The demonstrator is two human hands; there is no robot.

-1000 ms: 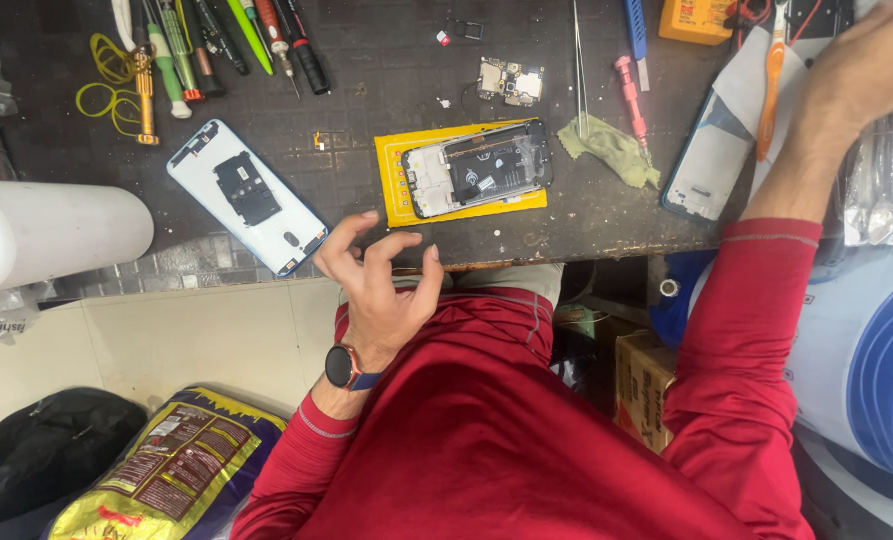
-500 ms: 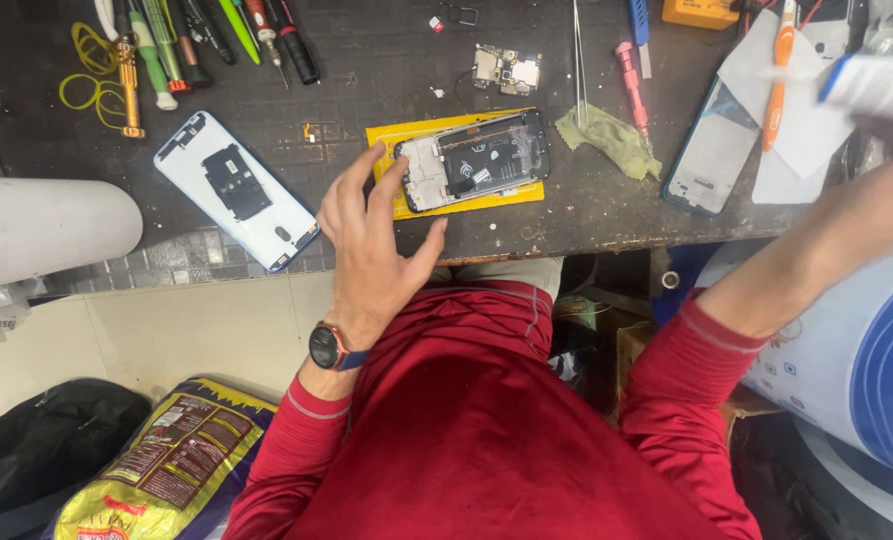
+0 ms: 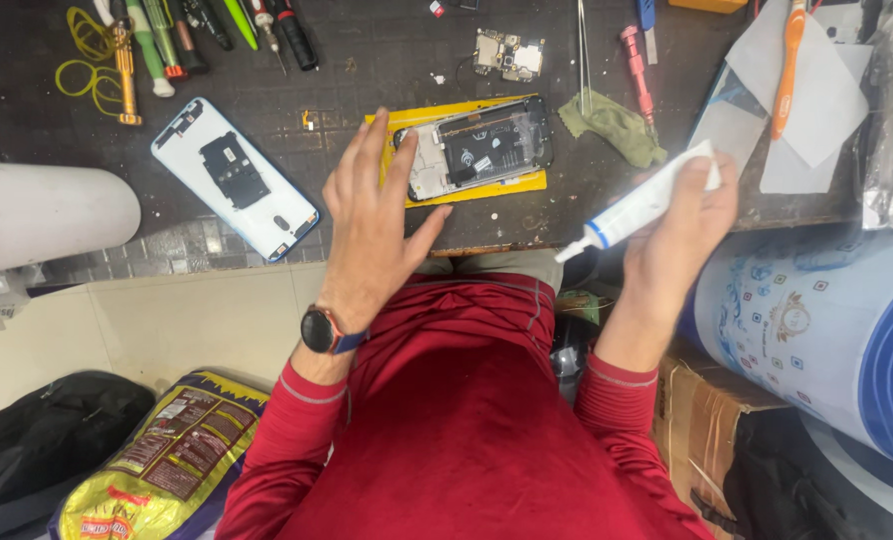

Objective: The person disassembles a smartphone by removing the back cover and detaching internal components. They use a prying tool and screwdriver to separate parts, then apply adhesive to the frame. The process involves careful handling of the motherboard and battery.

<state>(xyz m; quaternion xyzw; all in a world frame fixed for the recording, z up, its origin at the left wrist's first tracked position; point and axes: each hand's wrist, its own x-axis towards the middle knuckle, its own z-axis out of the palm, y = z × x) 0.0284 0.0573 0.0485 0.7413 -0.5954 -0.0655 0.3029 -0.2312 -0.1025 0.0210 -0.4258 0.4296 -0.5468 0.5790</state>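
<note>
We noted the left hand (image 3: 372,225), fingers spread open, nearest the opened phone (image 3: 482,150), lying crosswise just beyond them; the right hand (image 3: 682,225) gripped a glue tube (image 3: 639,205), nozzle pointing leftward.

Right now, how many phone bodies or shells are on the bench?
2. An opened phone frame lies on the yellow pad, just beyond the left hand. A white back shell lies further left. More could sit outside the picture.
</note>
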